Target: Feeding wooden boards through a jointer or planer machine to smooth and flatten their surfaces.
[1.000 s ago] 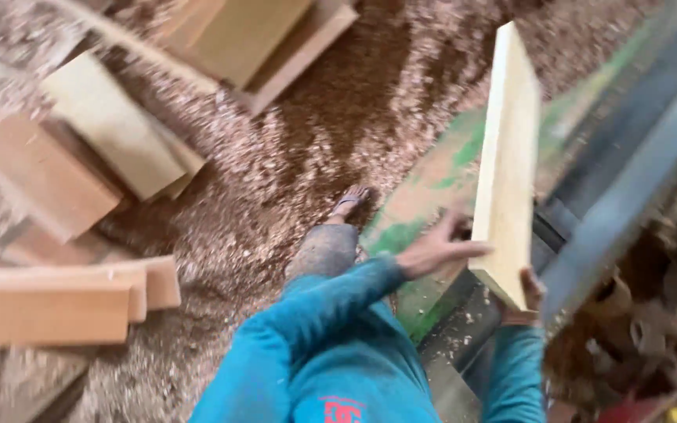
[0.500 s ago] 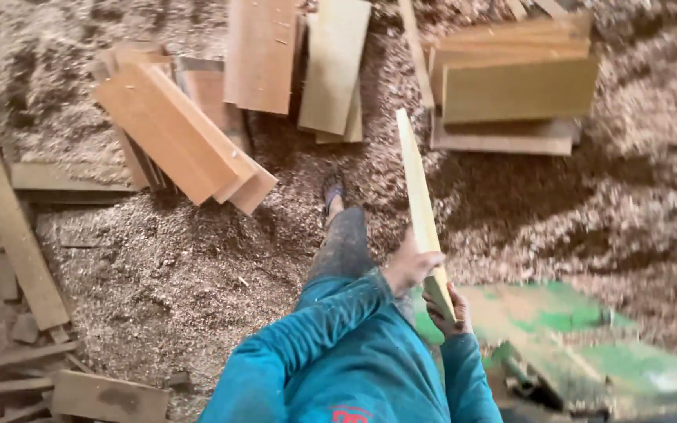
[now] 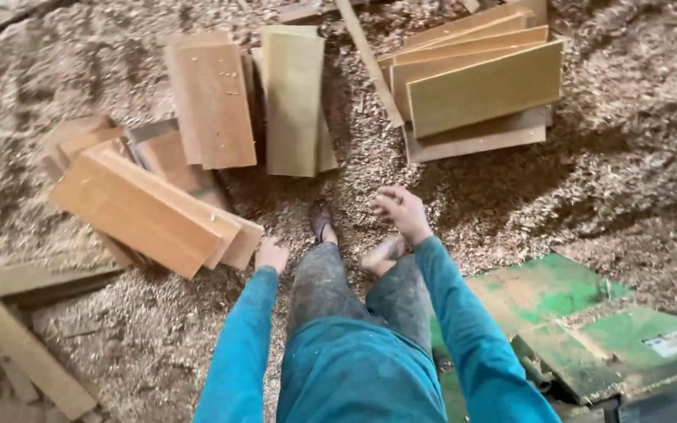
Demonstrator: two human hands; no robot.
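Note:
Both my hands hang empty in front of me over a sawdust-covered floor [image 3: 589, 180]. My left hand [image 3: 270, 254] is curled into a loose fist beside the corner of a slanted stack of reddish boards [image 3: 146, 211]. My right hand [image 3: 401, 211] is raised a little, its fingers loosely apart, holding nothing. Beyond it lies a pale yellowish board [image 3: 293, 102] on a middle pile, next to a reddish board [image 3: 213, 102]. A stack of pale boards [image 3: 483, 90] lies at the far right. My blue sleeves and grey trouser legs fill the lower middle.
A green machine table [image 3: 581, 321] stands at the lower right, close to my right leg. My shoe [image 3: 321, 222] is planted in the sawdust. Loose planks and offcuts [image 3: 17, 345] lie at the lower left. A thin strip [image 3: 370, 63] leans between the piles.
I have turned from the green machine toward the piles. The pale board my hands held on edge is out of them; both hands are now empty.

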